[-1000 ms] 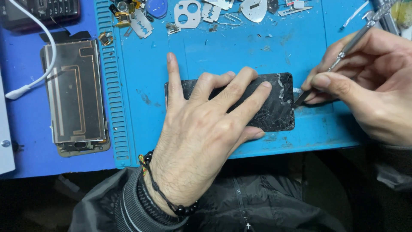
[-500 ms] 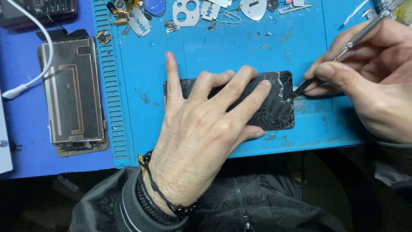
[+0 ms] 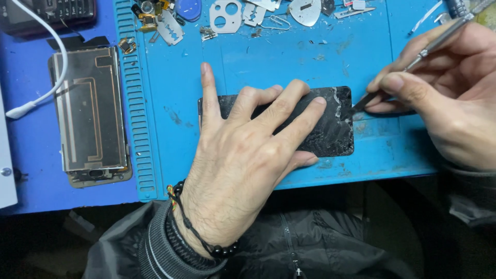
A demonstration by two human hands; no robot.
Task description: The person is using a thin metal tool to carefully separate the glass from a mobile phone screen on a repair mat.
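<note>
My left hand (image 3: pixel 243 160) presses flat, fingers spread, on the cracked black panel (image 3: pixel 330 126) lying on the blue mat (image 3: pixel 248 67); my right hand (image 3: pixel 444 103) pinches the metal tool (image 3: pixel 413 59) at its right edge, so I keep the tip low and pry gently

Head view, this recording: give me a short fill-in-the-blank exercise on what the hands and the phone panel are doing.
1. The left hand lies flat on the cracked black phone panel, which rests on a ____ work mat.
2. The right hand holds a thin metal ____.
3. Its tip meets the panel's ____ edge.
4. A white cable lies over the ____ side of the scene.

Missing words: blue; tool; right; left
</note>
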